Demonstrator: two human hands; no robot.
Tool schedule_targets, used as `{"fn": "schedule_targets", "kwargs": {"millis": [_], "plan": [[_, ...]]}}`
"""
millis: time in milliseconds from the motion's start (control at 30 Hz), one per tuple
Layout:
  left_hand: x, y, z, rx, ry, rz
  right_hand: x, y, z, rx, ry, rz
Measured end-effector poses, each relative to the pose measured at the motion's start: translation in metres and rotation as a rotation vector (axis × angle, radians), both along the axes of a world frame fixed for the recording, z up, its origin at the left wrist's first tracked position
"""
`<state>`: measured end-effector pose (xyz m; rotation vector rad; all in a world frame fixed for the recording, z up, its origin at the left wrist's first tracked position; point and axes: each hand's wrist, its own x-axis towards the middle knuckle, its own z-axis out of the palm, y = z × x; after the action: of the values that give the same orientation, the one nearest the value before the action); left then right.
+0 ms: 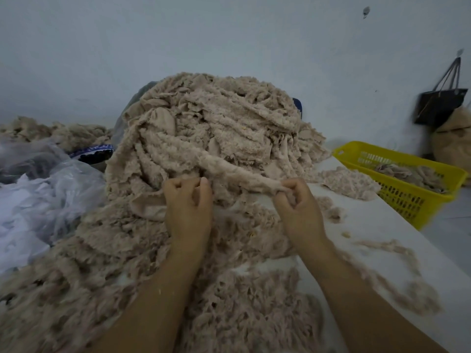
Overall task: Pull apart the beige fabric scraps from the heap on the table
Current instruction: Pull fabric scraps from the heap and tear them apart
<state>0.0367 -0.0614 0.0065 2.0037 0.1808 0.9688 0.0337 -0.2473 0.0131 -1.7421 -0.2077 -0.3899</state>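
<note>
Two hands (187, 205) work side by side but apart at the near face of a tall heap (216, 118) of beige fabric scraps, which fills the middle of the white desk (382, 225) and spills toward the near edge. The left hand has its fingers curled and thumb raised, gripping fabric of the heap. The right hand (298, 207) pinches the end of a fuzzy strip (242, 171) that runs up and left into the heap, stretched between the hands. Loose scraps (397, 253) lie on the desk to the right, and a small flat pile (349, 179) sits just beside a yellow basket (407, 200) that holds a few more pieces. Crumpled clear plastic bags (38, 200) lie to the left. On the far right wall hangs a black bag (438, 105).
</note>
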Motion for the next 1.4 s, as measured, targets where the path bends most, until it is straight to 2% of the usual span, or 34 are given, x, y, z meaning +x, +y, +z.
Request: {"fn": "schedule_targets", "kwargs": {"millis": [67,133,200,267,367,467,533,633,733,800,900,1033,1100,1200,1300,1367,1400], "plan": [[-0.001,-0.003,0.0,0.01,-0.01,-0.065,-0.006,0.009,0.001,-0.203,-0.188,0.033],[0.0,-0.005,-0.002,-0.145,0.06,-0.237,-0.011,0.018,0.002,-0.475,-0.301,0.114],[0.003,-0.004,-0.004,-0.38,0.189,-0.285,-0.016,0.026,0.0,-0.71,-0.297,0.256],[0.012,0.001,-0.007,-0.681,0.26,-0.259,-0.02,0.032,-0.004,-0.857,-0.29,0.368],[0.02,0.013,-0.007,-1.155,0.196,-0.321,-0.017,0.031,-0.007,-0.963,-0.215,0.42],[0.021,0.027,-0.003,-1.456,0.157,-0.432,-0.011,0.026,-0.008,-1.015,-0.093,0.379],[0.02,0.03,-0.002,-1.446,0.152,-0.479,-0.007,0.023,-0.012,-0.99,-0.061,0.318],[0.016,0.023,0.0,-1.242,0.144,-0.531,-0.005,0.021,-0.016,-0.839,-0.071,0.266],[0.009,0.006,-0.004,-1.024,0.271,-0.594,-0.003,0.024,-0.017,-0.635,-0.092,0.222],[0.007,-0.004,-0.009,-0.88,0.333,-0.658,-0.001,0.03,-0.019,-0.633,-0.045,0.236],[0.004,-0.012,-0.008,-0.833,0.346,-0.721,0.001,0.036,-0.022,-0.742,-0.061,0.239],[0.001,-0.01,0.0,-0.957,0.364,-0.729,0.001,0.034,-0.018,-0.627,-0.092,0.313],[0.001,-0.006,0.004,-1.144,0.328,-0.75,-0.002,0.033,-0.017,-0.593,-0.076,0.386],[0.007,0.011,0.004,-1.414,0.158,-0.74,-0.004,0.028,-0.017,-0.491,0.057,0.436],[0.014,0.036,0.002,-1.659,-0.041,-0.683,-0.001,0.016,-0.013,-0.209,0.236,0.309],[0.018,0.044,-0.002,-1.691,-0.086,-0.597,0.004,0.007,-0.011,0.039,0.298,0.214],[0.017,0.042,-0.003,-1.644,-0.061,-0.598,0.006,0.004,-0.009,0.13,0.304,0.198]]}}
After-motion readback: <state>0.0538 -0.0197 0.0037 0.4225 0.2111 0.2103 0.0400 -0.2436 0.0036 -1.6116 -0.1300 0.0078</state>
